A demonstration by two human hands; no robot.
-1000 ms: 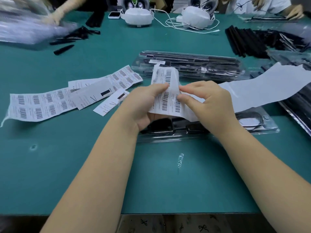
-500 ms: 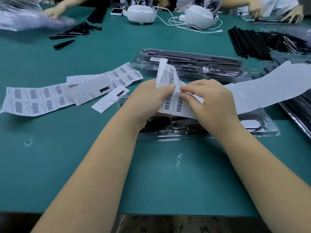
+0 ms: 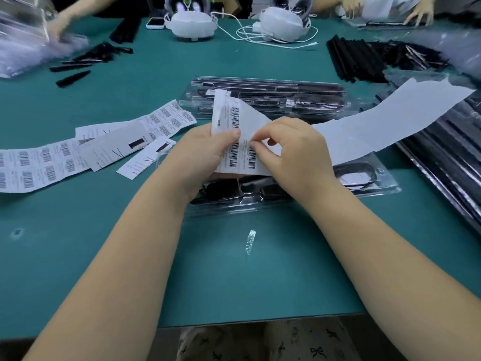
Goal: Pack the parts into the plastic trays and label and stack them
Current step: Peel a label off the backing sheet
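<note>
Label strip (image 3: 234, 142) held up over packed tray (image 3: 364, 188) on tabletop (image 3: 234, 269), gripped by left hand (image 3: 200, 155), right hand (image 3: 291, 152) pinching one sticker's corner. Risks: tearing or creasing if peeled too fast, sticker curling onto itself, landing crooked on tray.

I was looking at a packing workshop: a shared green tabletop (image 3: 234, 277) carried barcode label strips (image 3: 39, 165), stacked clear trays (image 3: 273, 97) and black parts (image 3: 354, 58), with other workers' hands (image 3: 419, 14) along the far edge.
</note>
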